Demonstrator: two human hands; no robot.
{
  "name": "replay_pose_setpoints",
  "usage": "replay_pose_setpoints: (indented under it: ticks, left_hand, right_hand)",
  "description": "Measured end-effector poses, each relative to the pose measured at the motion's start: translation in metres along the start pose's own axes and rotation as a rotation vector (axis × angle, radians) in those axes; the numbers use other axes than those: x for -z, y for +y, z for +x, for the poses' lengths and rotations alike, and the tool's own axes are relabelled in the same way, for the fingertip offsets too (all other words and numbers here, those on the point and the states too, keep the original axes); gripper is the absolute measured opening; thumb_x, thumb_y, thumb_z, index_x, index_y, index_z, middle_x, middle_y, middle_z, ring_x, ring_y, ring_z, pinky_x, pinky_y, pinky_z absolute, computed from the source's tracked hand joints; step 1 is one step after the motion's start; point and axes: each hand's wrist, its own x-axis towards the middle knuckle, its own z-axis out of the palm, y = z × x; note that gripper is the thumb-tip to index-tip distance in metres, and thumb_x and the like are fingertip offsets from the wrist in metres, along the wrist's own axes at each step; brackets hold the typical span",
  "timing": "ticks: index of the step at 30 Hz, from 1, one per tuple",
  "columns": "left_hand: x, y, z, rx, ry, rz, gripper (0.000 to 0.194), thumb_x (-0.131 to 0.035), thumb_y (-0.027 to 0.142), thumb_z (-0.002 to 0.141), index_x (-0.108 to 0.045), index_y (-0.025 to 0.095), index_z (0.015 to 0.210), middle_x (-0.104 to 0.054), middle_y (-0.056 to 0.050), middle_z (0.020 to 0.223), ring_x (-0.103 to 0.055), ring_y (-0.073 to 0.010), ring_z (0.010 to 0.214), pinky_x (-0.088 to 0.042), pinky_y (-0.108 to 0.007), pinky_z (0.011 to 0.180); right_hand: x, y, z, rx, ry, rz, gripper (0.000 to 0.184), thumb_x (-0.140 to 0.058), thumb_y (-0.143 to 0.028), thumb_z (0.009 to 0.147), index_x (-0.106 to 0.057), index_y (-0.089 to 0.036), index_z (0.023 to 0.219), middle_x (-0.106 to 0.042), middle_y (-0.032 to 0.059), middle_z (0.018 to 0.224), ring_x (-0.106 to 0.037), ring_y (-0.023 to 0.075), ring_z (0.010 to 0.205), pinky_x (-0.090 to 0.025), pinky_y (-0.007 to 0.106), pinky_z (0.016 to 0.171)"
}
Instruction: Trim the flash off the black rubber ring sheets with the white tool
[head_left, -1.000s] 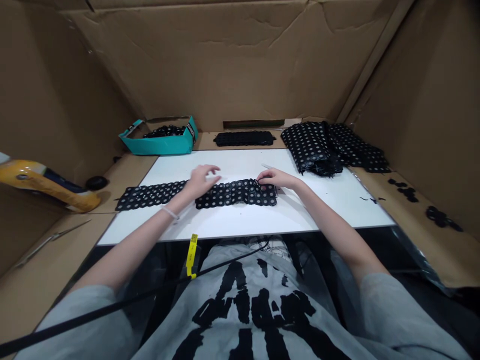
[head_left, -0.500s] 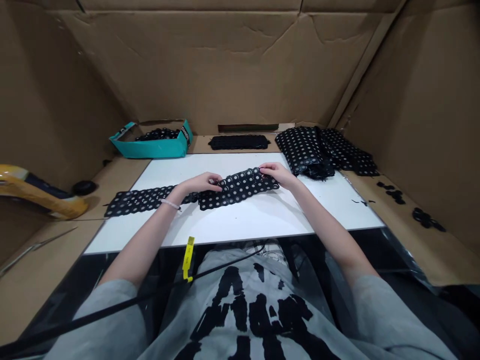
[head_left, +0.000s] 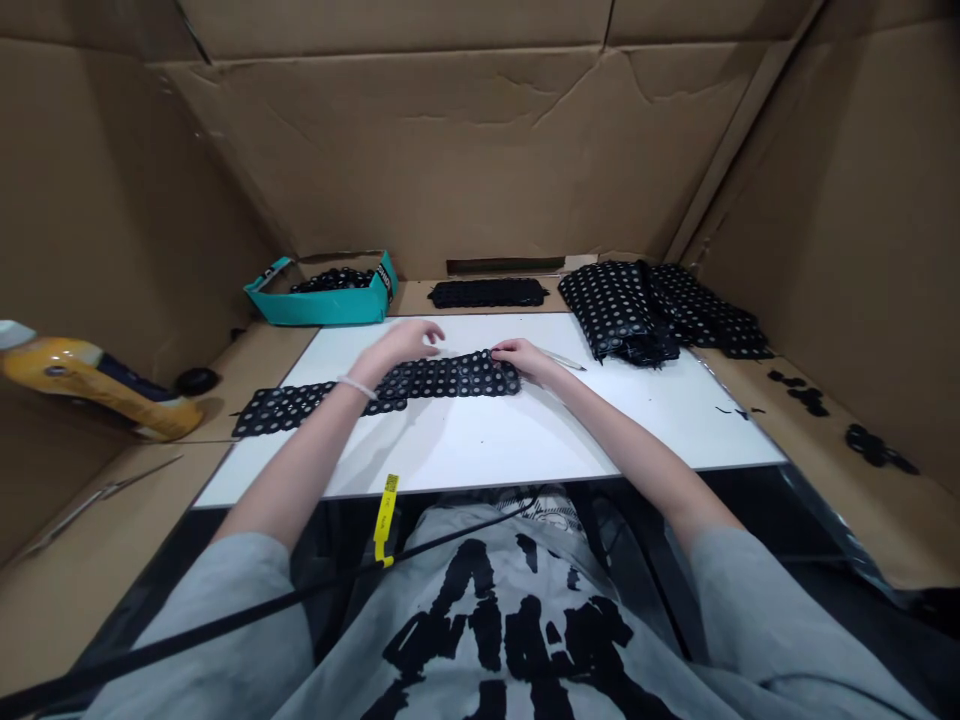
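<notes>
1. Black perforated lace-like strip [head_left: 450,380] lies flat across a white rectangular board [head_left: 480,450], seen from the head-worn camera. Its far end passes over the board's left edge, and its left part looks doubled or overlapped near the middle, though I cannot tell which.
2. The left hand [head_left: 401,345], with a pale thin bracelet [head_left: 355,385] on its wrist, is relaxed and loosely curved, held just above the strip's upper edge and gripping nothing.
3. The right hand [head_left: 523,358] has its fingertips [head_left: 499,352] on the strip's right end. I cannot tell whether they are pinching it or merely resting there.
4. A slim silver pointed tool [head_left: 562,360] lies on the board just beside the right hand.
5. Beyond the board sit a teal cardboard tray [head_left: 322,308] holding black pieces [head_left: 331,282], a flat black stack [head_left: 487,293], and two folded piles of black dotted sheet [head_left: 615,310].
6. Small black scraps [head_left: 874,447] lie on the cardboard surface to the right. On the left are a yellow-and-navy object [head_left: 97,392] and a long thin metal tool [head_left: 97,495].
</notes>
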Motion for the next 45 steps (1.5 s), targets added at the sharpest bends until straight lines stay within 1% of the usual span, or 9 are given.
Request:
replay_pose_setpoints:
  ticks: [4, 10, 14, 19, 24, 29, 33, 41, 45]
  left_hand:
    - [-0.061, 0.036, 0.006, -0.240, 0.004, -0.198, 0.035, -0.069, 0.047, 0.075, -0.077, 0.019, 0.095, -0.075, -0.008, 0.092, -0.066, -0.0243, 0.084, -0.048, -0.031, 0.078]
    - [-0.102, 0.036, 0.009, -0.168, 0.184, -0.454, 0.032, -0.072, 0.045, 0.072, -0.075, 0.017, 0.087, -0.075, -0.008, 0.089, -0.066, -0.0227, 0.084, -0.050, -0.031, 0.078]
    - [-0.102, 0.030, 0.010, -0.101, 0.161, -0.573, 0.031, -0.070, 0.045, 0.076, -0.077, 0.017, 0.088, -0.077, -0.009, 0.092, -0.067, -0.0236, 0.085, -0.051, -0.034, 0.083]
    - [-0.100, 0.034, 0.006, -0.068, 0.191, -0.535, 0.029, -0.067, 0.041, 0.081, -0.076, 0.016, 0.094, -0.076, -0.009, 0.095, -0.068, -0.0246, 0.087, -0.051, -0.037, 0.086]
    - [-0.094, 0.050, -0.005, -0.243, 0.392, -0.342, 0.029, -0.066, 0.034, 0.085, -0.071, 0.020, 0.109, -0.073, -0.008, 0.106, -0.061, -0.0255, 0.104, -0.045, -0.040, 0.097]
    - [-0.089, 0.066, -0.013, -0.341, 0.388, -0.330, 0.029, -0.067, 0.039, 0.087, -0.071, 0.020, 0.109, -0.073, -0.007, 0.105, -0.059, -0.0245, 0.102, -0.044, -0.039, 0.096]
    - [-0.090, 0.069, -0.013, -0.252, 0.362, -0.391, 0.027, -0.071, 0.040, 0.082, -0.073, 0.020, 0.100, -0.075, -0.007, 0.101, -0.060, -0.0244, 0.099, -0.045, -0.037, 0.092]
    - [-0.088, 0.059, -0.004, -0.120, 0.284, -0.653, 0.026, -0.065, 0.039, 0.082, -0.076, 0.016, 0.084, -0.078, -0.008, 0.090, -0.067, -0.0226, 0.086, -0.049, -0.032, 0.081]
    - [-0.087, 0.042, 0.004, 0.031, 0.379, -0.724, 0.024, -0.067, 0.037, 0.079, -0.077, 0.015, 0.080, -0.078, -0.010, 0.089, -0.070, -0.0250, 0.087, -0.050, -0.033, 0.082]
  right_hand:
    - [0.002, 0.011, 0.002, 0.170, 0.010, -0.067, 0.009, -0.071, -0.021, 0.071, -0.073, -0.015, 0.077, -0.070, -0.0005, 0.069, -0.058, 0.0129, 0.069, -0.043, 0.024, 0.070]
    - [0.005, 0.016, 0.001, 0.248, -0.001, -0.125, 0.014, -0.073, -0.024, 0.069, -0.076, -0.015, 0.080, -0.072, -0.0002, 0.073, -0.060, 0.0138, 0.072, -0.045, 0.026, 0.077]
    - [0.012, 0.012, -0.002, 0.127, -0.013, -0.026, 0.025, -0.080, -0.027, 0.067, -0.076, -0.015, 0.089, -0.074, 0.0031, 0.078, -0.061, 0.0135, 0.073, -0.046, 0.024, 0.072]
    - [0.025, 0.012, -0.002, -0.019, -0.032, 0.135, 0.022, -0.086, -0.019, 0.059, -0.072, -0.012, 0.075, -0.072, 0.0063, 0.075, -0.061, 0.0134, 0.070, -0.048, 0.023, 0.067]
    - [0.022, 0.015, -0.002, 0.051, -0.018, 0.187, 0.026, -0.086, -0.029, 0.061, -0.070, -0.014, 0.076, -0.069, 0.0026, 0.074, -0.058, 0.0112, 0.068, -0.046, 0.023, 0.064]
    - [0.010, 0.012, -0.007, 0.121, 0.029, 0.164, 0.037, -0.088, -0.043, 0.056, -0.068, -0.015, 0.072, -0.060, -0.0034, 0.061, -0.048, 0.0085, 0.059, -0.034, 0.021, 0.055]
    - [0.004, 0.008, -0.011, 0.131, -0.001, 0.131, 0.040, -0.084, -0.050, 0.059, -0.066, -0.016, 0.069, -0.051, -0.0057, 0.054, -0.041, 0.0077, 0.054, -0.029, 0.022, 0.052]
    - [0.000, 0.010, -0.013, 0.177, -0.056, 0.045, 0.035, -0.080, -0.046, 0.067, -0.067, -0.016, 0.077, -0.055, -0.0046, 0.061, -0.046, 0.0093, 0.059, -0.035, 0.023, 0.058]
    - [0.001, 0.013, -0.005, 0.199, 0.010, 0.007, 0.031, -0.076, -0.044, 0.070, -0.063, -0.016, 0.071, -0.055, -0.0045, 0.061, -0.043, 0.0087, 0.057, -0.033, 0.022, 0.056]
